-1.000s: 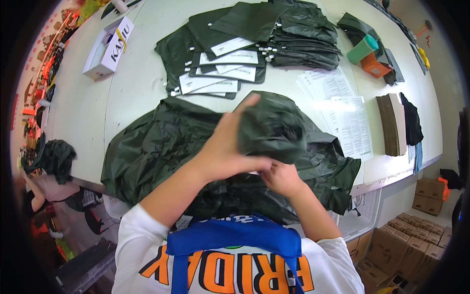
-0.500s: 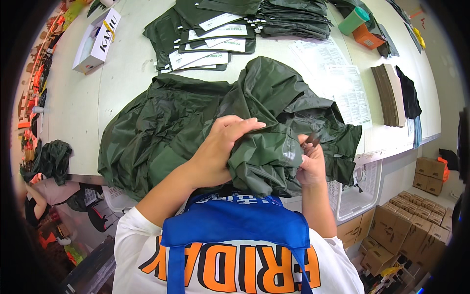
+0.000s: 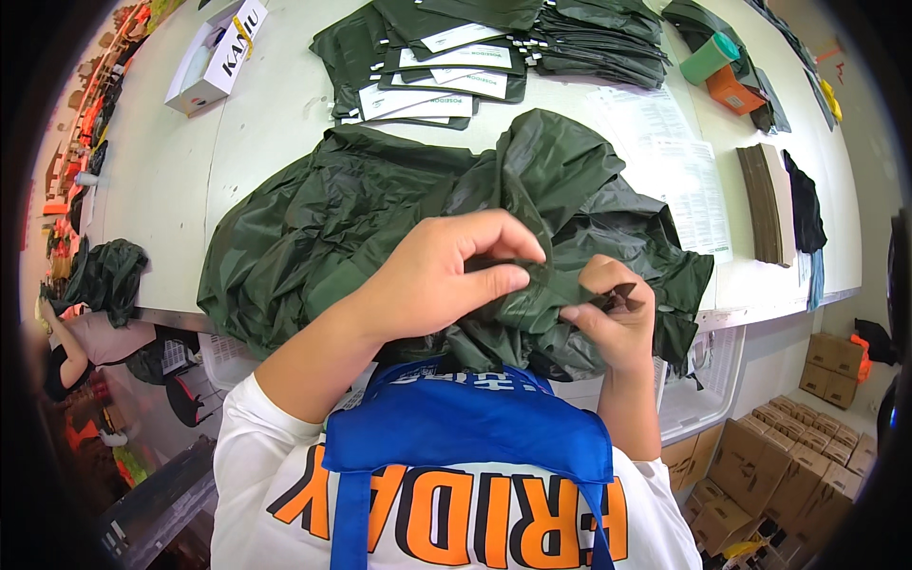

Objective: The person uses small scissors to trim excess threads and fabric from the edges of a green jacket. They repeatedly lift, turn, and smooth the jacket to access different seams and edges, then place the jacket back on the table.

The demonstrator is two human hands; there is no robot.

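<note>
A crumpled dark green garment (image 3: pixel 313 218) of thin, shiny, waterproof-looking fabric lies heaped on the table before me, hanging slightly over its near edge. My left hand (image 3: pixel 442 275) rests over its middle, thumb and forefinger closed on a raised fold. Just to the right, my right hand (image 3: pixel 617 318) pinches the same stretch of fabric between thumb and curled fingers. A small dark brown, pointed thing (image 3: pixel 622 298) shows among the right fingers; its kind I cannot make out. The fabric between both hands is drawn taut, and the fingertips beneath it are partly hidden.
Behind the garment lie stacked dark green packets (image 3: pixel 598 43) with white labels (image 3: pixel 418 102). Printed sheets (image 3: pixel 665 180), a cardboard stack (image 3: pixel 765 204), a green cup (image 3: pixel 708 59) and an orange box (image 3: pixel 736 90) are right. A white box (image 3: pixel 214 62) stands far left; white baskets (image 3: pixel 703 380) sit below the table.
My left hand has risen off the bunched fabric and closed thumb and forefinger on a fold. The right hand has turned, its fingers curling over the fabric. The view has shifted slightly.
</note>
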